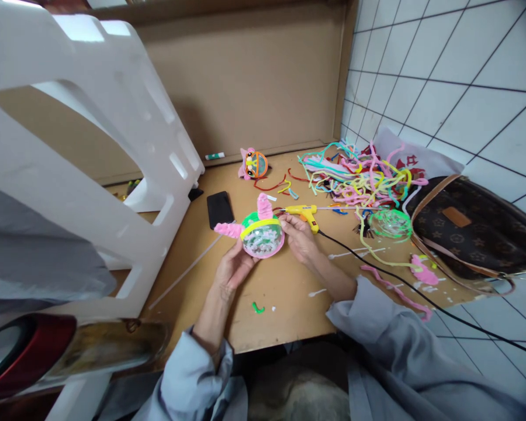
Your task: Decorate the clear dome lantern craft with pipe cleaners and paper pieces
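Note:
Between my two hands is a clear round ornament (pixel 263 241) with green and white filling, a yellow band, a pink rim and two fuzzy pink ears. My left hand (pixel 235 266) grips it from the lower left. My right hand (pixel 298 238) pinches its right edge; whether a small piece is also between those fingers I cannot make out. Just behind the right hand lies a yellow hot glue gun (pixel 304 213) with a black cord. A black phone (pixel 220 210) is on the table to the left of the ornament.
Pipe cleaners (pixel 363 175) in many colours are heaped at the back right. Beside a brown handbag (pixel 477 216) sits a green-wrapped ball (pixel 391 224). A finished-looking orange and pink ornament (pixel 256 165) stands at the back. Left is a white plastic frame (pixel 158 117); green scraps (pixel 258 307) lie in front.

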### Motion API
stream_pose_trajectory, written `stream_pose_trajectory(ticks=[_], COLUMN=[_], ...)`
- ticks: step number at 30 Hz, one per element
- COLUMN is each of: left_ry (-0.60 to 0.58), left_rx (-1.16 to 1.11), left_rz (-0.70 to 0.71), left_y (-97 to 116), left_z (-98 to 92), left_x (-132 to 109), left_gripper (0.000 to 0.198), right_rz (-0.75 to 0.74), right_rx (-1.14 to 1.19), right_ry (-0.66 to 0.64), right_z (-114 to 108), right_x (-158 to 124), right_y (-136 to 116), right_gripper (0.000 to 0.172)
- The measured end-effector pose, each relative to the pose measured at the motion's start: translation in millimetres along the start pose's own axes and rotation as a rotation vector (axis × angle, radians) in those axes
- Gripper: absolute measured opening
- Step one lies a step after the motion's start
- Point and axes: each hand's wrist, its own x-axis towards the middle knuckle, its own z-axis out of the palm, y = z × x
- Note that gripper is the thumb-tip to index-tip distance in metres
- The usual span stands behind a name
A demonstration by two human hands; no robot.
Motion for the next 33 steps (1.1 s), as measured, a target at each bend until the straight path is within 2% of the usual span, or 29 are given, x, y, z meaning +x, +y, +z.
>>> stream_pose_trajectory(ticks=[6, 15, 20, 26, 33], left_ry=[0.004, -0.028, -0.062, -0.053, -0.07], left_rx=[-0.001, -0.012, -0.025, -0.07, -0.093], left_rz=[0.021, -0.008, -0.012, -0.012, -0.013], left_y=[0, 0, 0, -3, -5], left_z=[-0.9, -2.7, 5.1, 5.5, 5.8], left_x=[0, -2, -5, -3, 0], left_gripper=[0.02, 0.03, 0.038, 0.042, 0.045], right_rz=[0.014, 0.076, 0.09, 0.066, 0.063], right_rx=[0.144, 0.19, 0.163, 0.105, 0.086], right_ry=[0.062, 0.02, -0.022, -0.077, -0.039], right_z=[-3, -5, -8, -11, -11], right_x=[6, 6, 6, 5, 5], right_y=[6, 3, 3, 1, 0], right_gripper=[0.04, 0.038, 0.037, 0.036, 0.036])
